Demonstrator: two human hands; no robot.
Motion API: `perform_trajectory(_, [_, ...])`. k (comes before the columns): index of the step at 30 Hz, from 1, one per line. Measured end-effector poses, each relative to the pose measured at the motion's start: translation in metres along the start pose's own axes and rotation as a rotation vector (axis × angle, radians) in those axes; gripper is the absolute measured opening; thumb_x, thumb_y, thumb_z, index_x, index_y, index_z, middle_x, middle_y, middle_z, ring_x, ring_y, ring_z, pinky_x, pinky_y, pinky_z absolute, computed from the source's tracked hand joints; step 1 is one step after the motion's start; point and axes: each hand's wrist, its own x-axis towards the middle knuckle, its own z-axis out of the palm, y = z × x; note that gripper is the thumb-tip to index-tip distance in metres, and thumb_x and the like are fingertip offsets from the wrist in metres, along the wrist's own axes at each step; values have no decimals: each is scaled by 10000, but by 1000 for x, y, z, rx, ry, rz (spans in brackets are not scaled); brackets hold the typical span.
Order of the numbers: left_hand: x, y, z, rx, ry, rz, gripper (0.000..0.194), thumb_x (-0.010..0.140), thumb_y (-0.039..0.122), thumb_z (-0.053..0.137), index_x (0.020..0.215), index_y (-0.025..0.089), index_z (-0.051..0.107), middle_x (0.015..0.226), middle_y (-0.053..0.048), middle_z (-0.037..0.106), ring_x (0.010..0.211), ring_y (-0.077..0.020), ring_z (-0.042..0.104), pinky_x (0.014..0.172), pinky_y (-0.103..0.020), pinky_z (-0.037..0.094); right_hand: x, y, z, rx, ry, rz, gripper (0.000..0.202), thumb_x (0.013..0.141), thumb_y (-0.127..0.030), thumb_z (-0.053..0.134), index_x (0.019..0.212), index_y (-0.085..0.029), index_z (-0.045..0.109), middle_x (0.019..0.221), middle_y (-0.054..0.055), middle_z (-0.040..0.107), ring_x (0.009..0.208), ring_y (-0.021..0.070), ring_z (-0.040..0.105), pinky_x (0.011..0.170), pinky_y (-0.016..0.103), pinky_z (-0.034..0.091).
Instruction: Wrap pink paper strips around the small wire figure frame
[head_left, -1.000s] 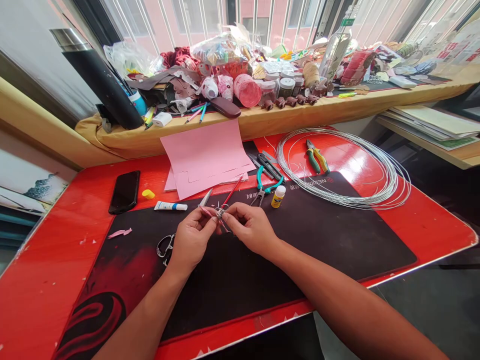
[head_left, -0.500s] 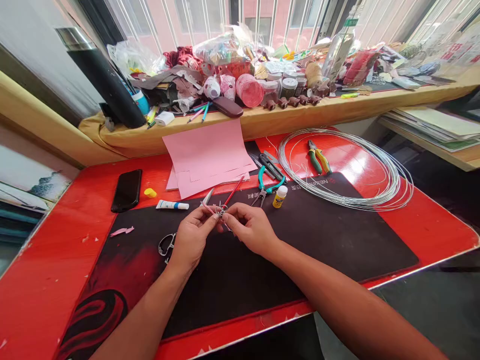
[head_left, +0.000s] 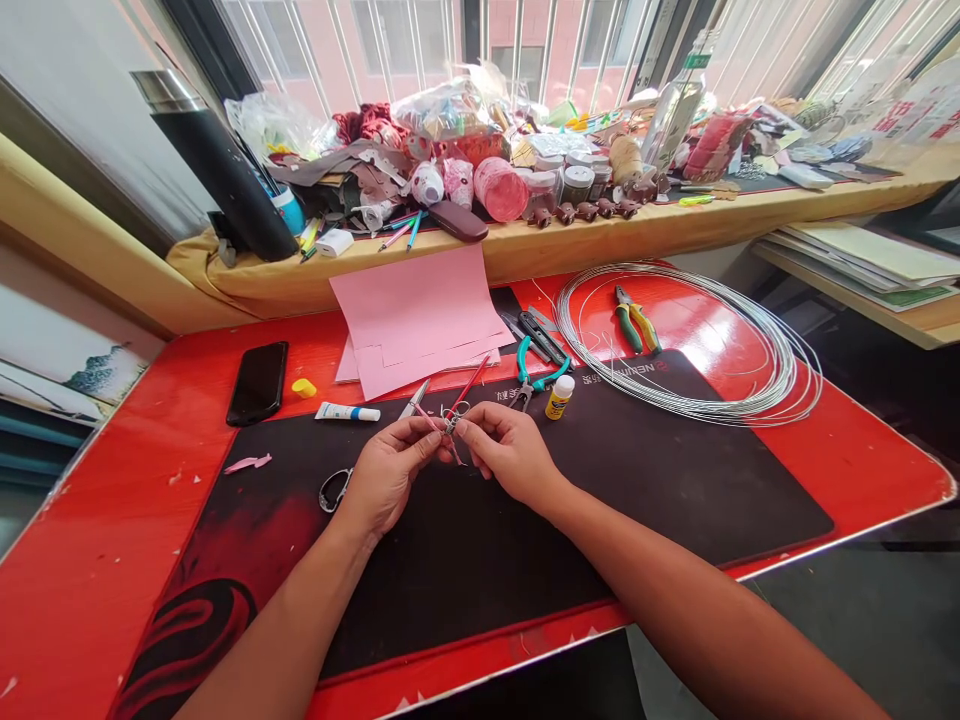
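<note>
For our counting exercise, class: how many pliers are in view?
2: green-and-yellow pliers inside the wire coil, teal-handled pliers beside the yellow bottle. Others may be hidden.

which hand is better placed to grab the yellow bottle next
Probably the right hand: the yellow bottle stands just beyond it; the left hand is farther away. Both are at the wire piece.

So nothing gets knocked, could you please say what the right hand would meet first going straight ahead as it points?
The small wire piece, which the right hand seems to touch, then probably the left hand; depth there is unclear.
</note>
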Motion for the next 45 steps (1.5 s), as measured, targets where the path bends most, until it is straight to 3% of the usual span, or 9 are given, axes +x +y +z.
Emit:
perform_trajectory(5, [2, -1, 1, 36, 65, 22, 373, 570, 362, 1021, 810, 168, 812, 887, -45, 796, 729, -141, 717, 756, -244, 595, 0, 1, 1, 13, -9, 11, 231, 949, -386, 643, 842, -182, 665, 575, -52, 577, 417, 82, 479, 417, 205, 357])
perform_trajectory(16, [0, -1, -3, 298, 74, 151, 316, 691, 431, 938, 850, 190, 808, 834, -33, 767, 723, -171, 689, 779, -311, 568, 0, -1, 1, 13, -23, 24, 243, 945, -405, 649, 834, -188, 658, 568, -54, 573, 418, 84, 480, 427, 209, 360])
perform_trajectory(24, [2, 3, -4, 235, 16, 141, 446, 757, 448, 914, 1116, 203, 814, 1013, -55, 781, 798, -162, 690, 897, -337, 563, 1, 1, 0, 15, -19, 35, 267, 936, -443, 655, 837, -195, 644, 572, -58, 571, 410, 85, 477, 422, 215, 349])
perform_trajectory(32, [3, 8, -7, 128, 100, 227, 349, 746, 410, 931, 989, 183, 828, 1005, -52, 780, 768, -135, 650, 828, -294, 540, 0, 0, 1, 13, -21, 37, 257, 937, -435, 657, 848, -194, 644, 567, -59, 567, 410, 85, 472, 423, 215, 344])
perform_trajectory(40, [1, 9, -3, 68, 107, 215, 342, 707, 400, 958, 928, 176, 824, 822, -25, 749, 728, -134, 645, 759, -270, 528, -1, -1, 2, 7, -24, 45, 260, 938, -443, 661, 852, -198, 655, 573, -55, 571, 418, 89, 475, 428, 218, 354])
perform_trajectory(45, [1, 11, -1, 8, 102, 216, 323, 661, 378, 983, 839, 183, 798, 828, -8, 728, 698, -121, 640, 741, -270, 534, -2, -2, 3, 11, -31, 44, 243, 939, -421, 661, 841, -198, 648, 573, -59, 564, 420, 86, 473, 428, 215, 355])
